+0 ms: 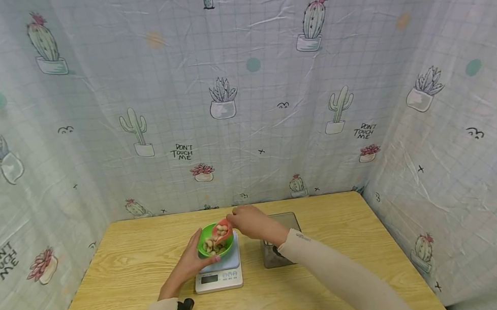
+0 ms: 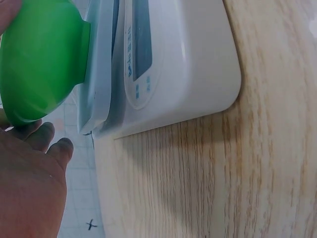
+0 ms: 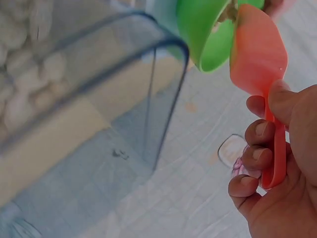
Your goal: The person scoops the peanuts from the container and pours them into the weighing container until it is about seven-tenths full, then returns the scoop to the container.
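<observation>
Though glossy, table (image 1: 136, 260) under scale (image 1: 222, 269) amid cactus-print sheeting (image 1: 268, 127).

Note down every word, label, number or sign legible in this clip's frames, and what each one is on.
"DON'T TOUCH ME": backdrop sheet, printed repeatedly; the copies at the top edge are cut off.
"x"-like crosses: also on the backdrop sheet.
Scale: blue panel print, too blurred to read.
Display of the scale: no legible digits.
Right sleeve: small print near the cuff, too small to read.
</observation>
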A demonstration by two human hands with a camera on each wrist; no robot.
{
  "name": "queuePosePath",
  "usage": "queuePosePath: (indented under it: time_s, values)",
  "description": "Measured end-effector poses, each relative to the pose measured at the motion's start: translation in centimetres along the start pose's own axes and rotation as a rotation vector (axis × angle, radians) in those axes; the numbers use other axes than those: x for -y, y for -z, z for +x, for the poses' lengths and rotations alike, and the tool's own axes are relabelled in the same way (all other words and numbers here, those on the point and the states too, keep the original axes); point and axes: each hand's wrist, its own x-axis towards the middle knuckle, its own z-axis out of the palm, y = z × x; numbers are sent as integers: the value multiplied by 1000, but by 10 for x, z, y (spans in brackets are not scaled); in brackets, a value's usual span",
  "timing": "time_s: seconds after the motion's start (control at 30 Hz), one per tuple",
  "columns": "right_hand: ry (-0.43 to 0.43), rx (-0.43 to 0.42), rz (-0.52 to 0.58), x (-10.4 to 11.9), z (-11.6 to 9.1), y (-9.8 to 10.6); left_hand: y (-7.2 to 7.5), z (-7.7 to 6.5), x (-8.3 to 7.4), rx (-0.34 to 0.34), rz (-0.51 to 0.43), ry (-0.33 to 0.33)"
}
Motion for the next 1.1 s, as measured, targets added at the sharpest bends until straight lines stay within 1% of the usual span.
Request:
queuePosePath:
  time_s: [0.13, 0.37, 0.5, 0.57, 0.67, 0.8, 0.93, 1.03, 1.1]
  values:
    - [20, 39, -114, 5, 3, 7, 0, 0, 0, 1, 5, -13]
    - [59, 53, -351, 7, 10, 23, 2, 0, 0, -14, 27, -16]
    - [86, 86, -471, 5, 8, 28, 1, 1, -1, -9, 33, -14]
    - [101, 80, -504, 3, 6, 27, 1, 1, 0, -6, 33, -12]
    - [113, 53, -514, 0, 1, 26, 0, 0, 0, -9, 33, -7]
    - [118, -4, -490, -3, -8, 25, 0, -1, 0, -13, 30, -8]
    - [114, -47, -391, -6, -20, 24, 0, -4, -1, -16, 37, -11]
    - [101, -65, -299, -10, -30, 21, 2, -7, -6, -44, 58, -30]
    - [87, -72, -267, -13, -37, 18, 5, -9, -12, -74, 62, -44]
